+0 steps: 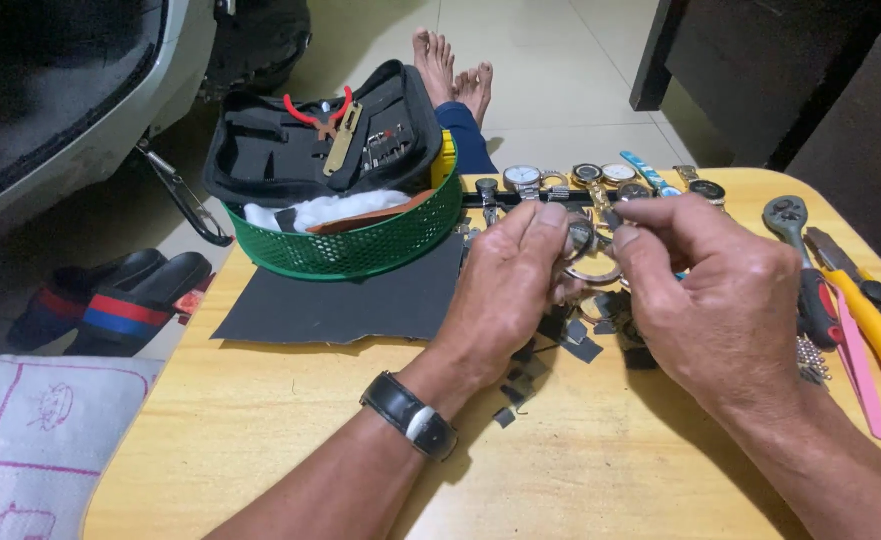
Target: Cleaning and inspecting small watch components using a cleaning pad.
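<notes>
Together both hands, left hand (505,285) and right hand (720,300), pinched shut on a watch (582,240), above wooden table (260,430).

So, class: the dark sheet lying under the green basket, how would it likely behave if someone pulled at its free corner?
The dark sheet looks thin and lies flat, so it is probably floppy and light. The green basket stands on its far edge, so a pull may drag or tip the basket. Its matte face suggests it would not slide easily on the wooden table.

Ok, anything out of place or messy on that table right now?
Yes: small dark scraps lie scattered on the wooden table under the left hand. The open tool case sits tilted on the green basket. Nothing looks damaged.
</notes>
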